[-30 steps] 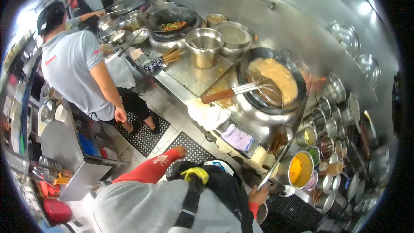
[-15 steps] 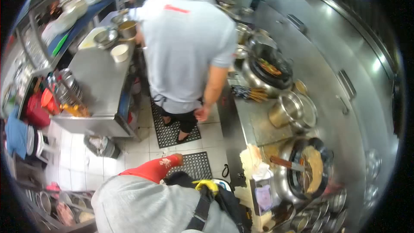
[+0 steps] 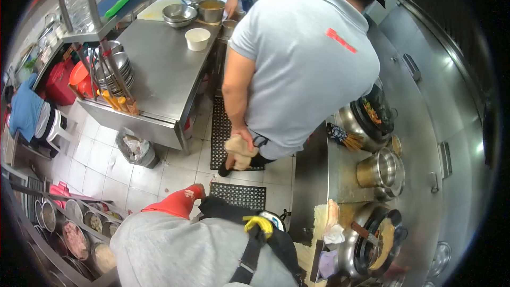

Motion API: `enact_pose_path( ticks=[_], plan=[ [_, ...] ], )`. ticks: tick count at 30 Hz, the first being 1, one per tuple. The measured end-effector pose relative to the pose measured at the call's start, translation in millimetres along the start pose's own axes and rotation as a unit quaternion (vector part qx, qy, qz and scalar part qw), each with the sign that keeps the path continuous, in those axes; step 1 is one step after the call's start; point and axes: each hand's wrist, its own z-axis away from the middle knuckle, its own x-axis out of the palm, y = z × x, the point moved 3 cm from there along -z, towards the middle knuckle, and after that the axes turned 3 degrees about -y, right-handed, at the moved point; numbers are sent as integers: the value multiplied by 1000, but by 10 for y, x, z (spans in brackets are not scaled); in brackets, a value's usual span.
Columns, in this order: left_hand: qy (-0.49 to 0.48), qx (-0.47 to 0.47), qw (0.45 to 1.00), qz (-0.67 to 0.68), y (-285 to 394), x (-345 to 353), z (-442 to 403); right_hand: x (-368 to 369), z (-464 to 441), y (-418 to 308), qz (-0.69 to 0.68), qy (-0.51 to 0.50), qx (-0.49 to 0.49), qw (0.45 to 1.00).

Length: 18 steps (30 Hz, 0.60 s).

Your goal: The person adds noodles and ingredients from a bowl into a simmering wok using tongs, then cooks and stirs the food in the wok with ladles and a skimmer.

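Note:
My left arm, in a red sleeve (image 3: pixel 174 202) with a white print, reaches forward from my grey shirt (image 3: pixel 180 244). A small patch of skin, perhaps my left hand (image 3: pixel 198 190), shows at the sleeve's end, above the floor; its fingers cannot be made out, nor anything in them. My right hand is out of view. Nearest to the sleeve's end is a black perforated floor mat (image 3: pixel 239 195). To my right, a wok (image 3: pixel 365 250) on the range holds a wooden-handled metal utensil (image 3: pixel 366 234) and a long tan piece (image 3: pixel 387 242).
A co-worker (image 3: pixel 313 69) in grey stands ahead, holding a tan cloth (image 3: pixel 240 153). The steel counter (image 3: pixel 164 66) carries bowls, a pot and a white tub (image 3: pixel 197 39). A bin (image 3: pixel 137 150) stands on the floor. Food containers (image 3: pixel 75 239) line the left. Another wok (image 3: pixel 364 119) is farther right.
The co-worker has turned and shifted right, and a tan cloth now shows in one hand. My view has swung left, and my red sleeve appears farther left. A second person shows behind.

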Motion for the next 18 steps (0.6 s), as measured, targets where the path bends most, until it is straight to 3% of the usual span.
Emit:
enact_pose_path(
  ticks=[4,5,6,8,11,14,18],
  plan=[
    [34,124,991,-38,367,-172,246,-18,-48,-121,15,-10,-4,1000],
    [11,97,992,-82,443,-94,73,-20,-61,-132,16,-11,-4,1000],
    [32,156,985,-70,502,-96,57,-20,-64,-132,17,-12,-1,1000],
    [24,187,971,-144,659,-91,-7,-40,-57,-149,16,-11,4,1000],
    [50,121,991,-28,700,-78,-135,-54,-18,-116,14,-10,16,1000],
    [36,152,986,-53,697,-79,-242,-62,17,-66,8,-8,27,1000],
    [86,163,983,-27,562,-33,-394,-46,43,83,-3,-3,39,999]
  ],
)
